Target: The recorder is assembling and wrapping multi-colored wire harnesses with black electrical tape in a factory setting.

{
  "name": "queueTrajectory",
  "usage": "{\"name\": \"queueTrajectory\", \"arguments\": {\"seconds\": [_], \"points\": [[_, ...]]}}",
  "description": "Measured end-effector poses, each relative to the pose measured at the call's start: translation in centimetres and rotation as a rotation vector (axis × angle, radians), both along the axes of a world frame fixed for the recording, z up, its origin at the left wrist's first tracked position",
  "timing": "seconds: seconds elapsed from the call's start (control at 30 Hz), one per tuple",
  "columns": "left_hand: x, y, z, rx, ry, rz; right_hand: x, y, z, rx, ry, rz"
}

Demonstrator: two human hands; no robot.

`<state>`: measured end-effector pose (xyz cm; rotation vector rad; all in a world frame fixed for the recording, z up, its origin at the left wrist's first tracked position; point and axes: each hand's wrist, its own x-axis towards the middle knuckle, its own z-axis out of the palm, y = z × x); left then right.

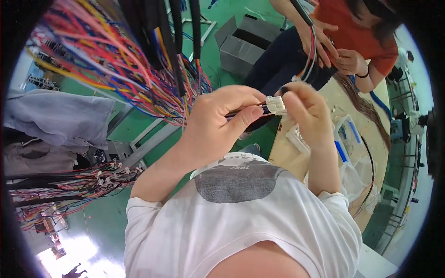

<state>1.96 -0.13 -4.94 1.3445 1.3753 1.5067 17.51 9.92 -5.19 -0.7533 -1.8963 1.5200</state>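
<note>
In front of my chest, my left hand (220, 116) pinches a few thin dark wires (236, 111) between thumb and fingers. A white plastic connector (275, 104) sits at the end of these wires, just past my left fingertips. My right hand (309, 111) is at the connector's right side with its fingers curled together. A small dark bit (284, 90) shows at its fingertips, too small to name. Whether the right fingers touch the connector, I cannot tell.
Thick bundles of coloured wires (139, 78) hang at the upper left. More wire harnesses (92, 185) lie lower left, below a grey cloth (60, 116). A wooden table (289, 146) with plastic bags (354, 176) stands right. A co-worker (371, 41) handles wires opposite, beside a grey box (241, 48).
</note>
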Motion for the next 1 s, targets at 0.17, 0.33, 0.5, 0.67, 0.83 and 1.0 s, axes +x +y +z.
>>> {"name": "queueTrajectory", "arguments": {"seconds": [0.17,0.33,0.5,0.67,0.83,1.0], "points": [[-1.2,-0.1,1.2,-0.02,0.193,-0.054,-0.4,0.9,3.0,0.223,0.021,0.027],[-1.1,-0.7,1.6,0.152,0.414,0.05,-1.8,0.1,6.3,0.767,-0.413,0.415],[-1.5,-1.3,1.2,0.002,0.767,-0.157,-2.1,0.1,6.7,0.726,-0.615,0.688],[-1.8,-2.4,1.3,0.025,0.643,-0.136,-2.8,-0.5,5.3,0.509,-0.584,0.695],[-1.4,-2.0,0.2,0.073,0.442,-0.005,-2.9,-0.5,1.7,0.157,-0.218,0.421],[0.8,-0.4,-3.2,0.026,0.065,0.184,-4.4,-0.8,-1.6,0.07,0.089,0.211]]}}
